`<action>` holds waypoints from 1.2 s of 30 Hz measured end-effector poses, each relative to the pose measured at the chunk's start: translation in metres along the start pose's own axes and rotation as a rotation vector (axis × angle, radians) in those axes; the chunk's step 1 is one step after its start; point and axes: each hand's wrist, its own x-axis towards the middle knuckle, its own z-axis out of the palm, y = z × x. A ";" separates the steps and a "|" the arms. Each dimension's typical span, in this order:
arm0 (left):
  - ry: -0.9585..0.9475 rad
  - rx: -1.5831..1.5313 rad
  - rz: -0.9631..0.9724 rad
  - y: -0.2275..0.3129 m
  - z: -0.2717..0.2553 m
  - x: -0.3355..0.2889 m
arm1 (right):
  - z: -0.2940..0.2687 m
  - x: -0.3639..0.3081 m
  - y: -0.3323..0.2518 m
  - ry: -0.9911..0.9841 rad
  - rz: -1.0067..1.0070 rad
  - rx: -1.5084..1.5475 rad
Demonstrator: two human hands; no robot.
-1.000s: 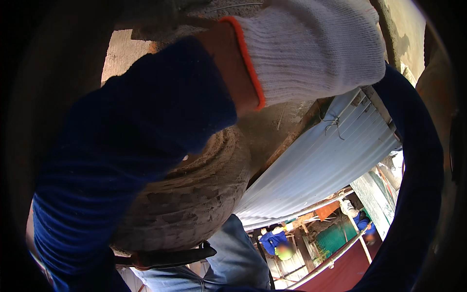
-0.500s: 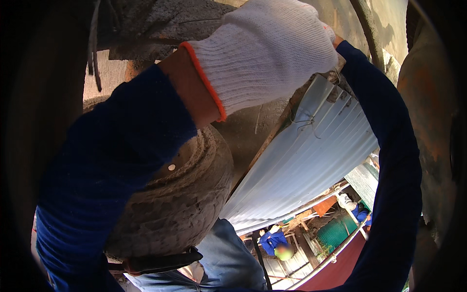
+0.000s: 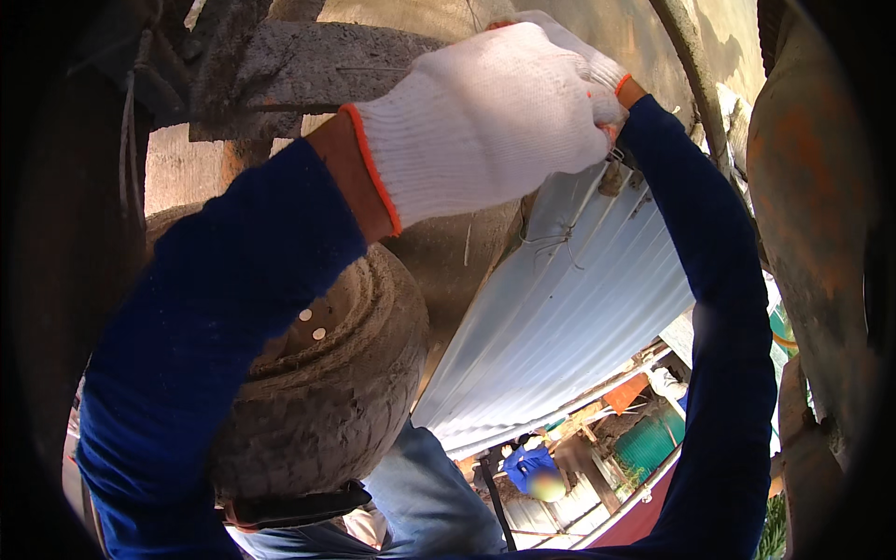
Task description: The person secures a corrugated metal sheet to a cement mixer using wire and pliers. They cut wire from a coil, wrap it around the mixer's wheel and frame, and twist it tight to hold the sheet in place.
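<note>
My left hand (image 3: 495,112), in a white knit glove with an orange cuff, reaches up to the top middle with its fingers closed. Whatever it grips is hidden behind the glove. My right hand (image 3: 571,45), gloved alike, comes in from the right and lies against the far side of the left one. Its fingers are mostly covered, so their hold does not show. Just under the hands is the upper end of a grey corrugated metal sheet (image 3: 569,308), with a twisted wire (image 3: 558,239) tied near that end.
Below my left arm bulges a large round dirt-coated thing (image 3: 317,429) with a grooved rim. A rough grey beam (image 3: 327,65) crosses at upper left; a rust-stained curved surface (image 3: 812,187) stands at right. Far below, a person in blue (image 3: 530,467) works near planks.
Both hands have shifted slightly left, the left wrist a little lower. More of the right glove and its orange cuff shows now. The view has shifted slightly too.
</note>
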 end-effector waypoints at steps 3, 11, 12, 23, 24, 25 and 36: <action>0.166 -0.946 -0.149 -0.032 0.060 -0.026 | -0.015 0.013 -0.092 -0.044 0.149 0.200; 0.268 -0.093 -0.115 -0.001 -0.013 -0.062 | 0.007 -0.002 -0.204 0.270 0.359 -0.157; 0.255 -0.130 -0.122 0.003 -0.014 -0.062 | 0.011 -0.009 -0.212 0.285 0.324 -0.207; 0.406 0.387 0.090 0.010 -0.017 -0.046 | 0.010 -0.018 -0.176 0.653 0.033 -0.586; 0.367 -0.016 0.038 0.011 -0.022 -0.027 | 0.001 -0.029 -0.184 0.639 0.069 -0.587; 0.361 -0.419 -0.024 0.013 -0.027 -0.012 | -0.009 -0.034 -0.189 0.605 0.123 -0.559; 0.060 0.460 -0.153 0.021 -0.053 0.003 | -0.019 -0.047 -0.143 0.281 0.314 -0.319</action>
